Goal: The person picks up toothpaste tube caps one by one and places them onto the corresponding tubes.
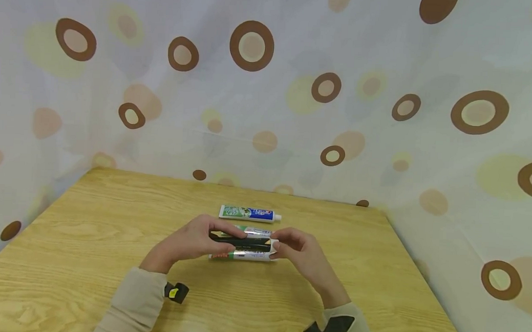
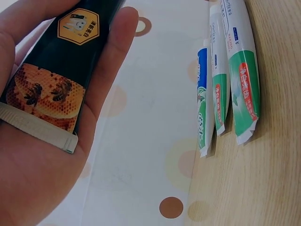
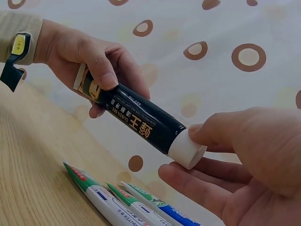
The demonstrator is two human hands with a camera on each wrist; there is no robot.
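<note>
A black toothpaste tube [image 3: 138, 115] with gold lettering and a white cap [image 3: 186, 148] is held above the table. My left hand [image 1: 193, 239] grips it near its flat crimped end, where a honeycomb picture shows in the left wrist view. At the other end, my right hand [image 1: 307, 258] pinches the white cap between thumb and fingers. Below and behind the black tube lie two white-and-green toothpaste tubes, the nearer one [image 1: 249, 256] partly covered by the hands and the farther one [image 1: 257, 231] mostly hidden.
A green-and-blue toothpaste tube [image 1: 248, 214] lies beyond the others, its cap pointing right. All of them rest on a wood-grain table [image 1: 92, 218]. A white curtain [image 1: 276, 117] with brown and yellow circles stands behind the table and along its sides.
</note>
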